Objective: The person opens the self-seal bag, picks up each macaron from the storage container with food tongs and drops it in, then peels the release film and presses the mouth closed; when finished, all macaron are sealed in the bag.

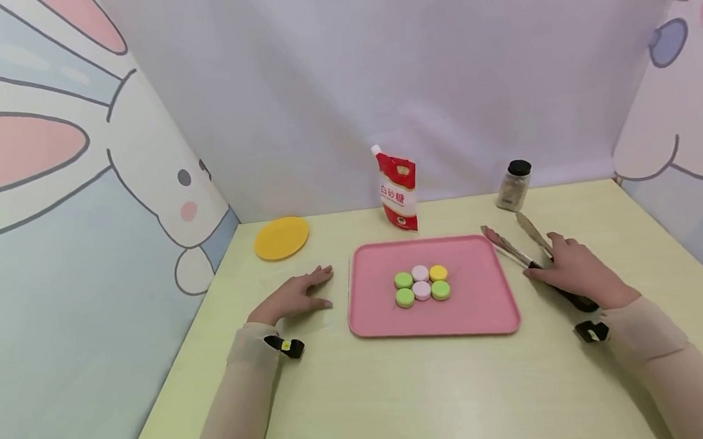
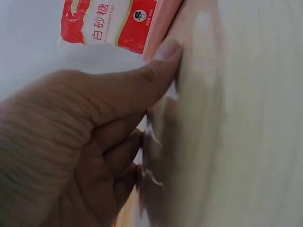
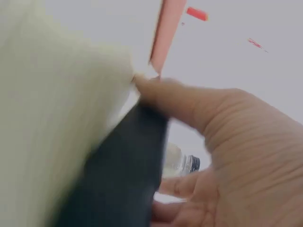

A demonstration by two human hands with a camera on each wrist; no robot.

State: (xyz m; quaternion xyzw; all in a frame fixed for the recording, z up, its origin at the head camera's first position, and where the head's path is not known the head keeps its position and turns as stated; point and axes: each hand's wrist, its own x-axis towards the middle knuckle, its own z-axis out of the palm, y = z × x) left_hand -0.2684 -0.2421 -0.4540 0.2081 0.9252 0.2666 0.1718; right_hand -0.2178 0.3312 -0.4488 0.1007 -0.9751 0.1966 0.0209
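My left hand (image 1: 292, 295) rests on the table left of the pink tray (image 1: 381, 324), fingers spread and loosely bent, holding nothing; the left wrist view shows its thumb and fingertips (image 2: 163, 109) at the tabletop. On the tray several small round macarons, green (image 1: 405, 297), pale pink (image 1: 420, 273) and yellow (image 1: 438, 272), sit close together. Right of the tray, my right hand (image 1: 577, 270) grips metal tongs (image 1: 508, 246) with black handles, their arms apart and tips pointing away. In the right wrist view a black handle (image 3: 125, 170) lies between thumb and fingers.
A yellow plate (image 1: 281, 238) lies at the back left. Behind the tray stands a red and white sugar pouch (image 1: 398, 194). A jar with a black lid (image 1: 513, 188) stands at the back right. A pale curtain (image 1: 333, 101) hangs behind the table.
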